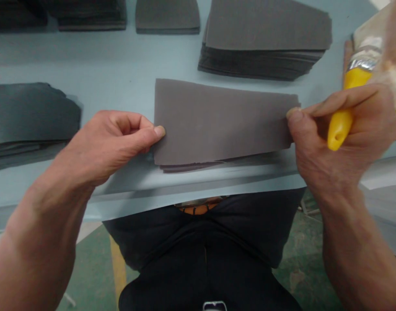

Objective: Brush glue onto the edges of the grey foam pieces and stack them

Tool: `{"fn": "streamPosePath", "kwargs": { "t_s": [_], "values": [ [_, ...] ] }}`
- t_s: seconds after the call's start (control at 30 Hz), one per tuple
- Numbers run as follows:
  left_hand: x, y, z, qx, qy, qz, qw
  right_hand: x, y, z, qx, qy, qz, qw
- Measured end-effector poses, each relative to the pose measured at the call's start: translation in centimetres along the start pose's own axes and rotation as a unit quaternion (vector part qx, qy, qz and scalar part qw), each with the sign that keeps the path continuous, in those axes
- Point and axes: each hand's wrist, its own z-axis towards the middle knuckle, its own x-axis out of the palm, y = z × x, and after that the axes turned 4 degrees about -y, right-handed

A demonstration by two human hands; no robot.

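- The left hand (120,138) is at the near edge of the counter (120,69) — fingers curled shut, thumb pinching the left end of the grey sheet (224,121).
- The grey sheet lies flat on a few like pieces, between both hands, by the counter's near edge.
- The right hand (340,134) sets its thumb on the sheet's right end — its fingers are closed round the yellow handle of a brush (342,116).
- Farther off are a left stack (29,116), a far right stack (266,39) and a small far stack (167,15).
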Motion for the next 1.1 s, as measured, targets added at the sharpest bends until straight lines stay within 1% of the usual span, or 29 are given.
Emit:
{"fn": "streamPosePath", "kwargs": {
  "t_s": [0.1, 0.13, 0.27, 0.33, 0.43, 0.53, 0.6, 0.67, 0.77, 0.9, 1.1],
  "values": [
    [-0.1, 0.6, 0.4, 0.004, 0.013, 0.005, 1.0, 0.1, -0.2, 0.2, -0.105, -0.029, -0.019, 0.994],
    [-0.1, 0.8, 0.5, 0.004, 0.022, 0.003, 1.0, 0.0, -0.3, 0.2, -0.117, -0.029, -0.025, 0.992],
    [-0.2, 1.2, 0.7, 0.003, 0.058, -0.008, 0.998, -0.5, -0.8, 0.1, -0.104, -0.009, -0.047, 0.993],
    [-0.2, 1.3, 0.7, 0.01, 0.064, -0.015, 0.998, -0.8, -0.7, 0.0, -0.097, 0.003, -0.061, 0.993],
    [-0.2, 1.4, 0.7, 0.023, 0.064, -0.017, 0.998, -1.0, 0.0, 0.0, -0.11, 0.014, -0.093, 0.99],
    [-0.2, 1.2, 0.9, 0.028, 0.06, -0.02, 0.998, -0.9, 1.0, 0.0, -0.113, 0.009, -0.101, 0.988],
    [-0.2, 1.0, 1.1, 0.027, 0.059, -0.025, 0.998, -0.7, 1.5, 0.1, -0.104, 0.014, -0.091, 0.99],
    [-0.2, 0.9, 1.2, 0.025, 0.057, -0.027, 0.998, -0.6, 1.7, 0.2, -0.101, 0.005, -0.075, 0.992],
    [-0.2, 0.9, 1.2, 0.023, 0.062, -0.025, 0.997, -0.4, 1.7, 0.5, -0.109, -0.015, -0.064, 0.992],
    [-0.3, 1.3, 1.1, 0.019, 0.087, -0.005, 0.996, -0.2, 1.4, 0.8, -0.102, -0.012, -0.072, 0.992],
    [-0.5, 1.4, 1.0, 0.015, 0.075, 0.038, 0.996, -0.2, 1.2, 0.8, -0.113, -0.011, -0.073, 0.991]
  ]
}}
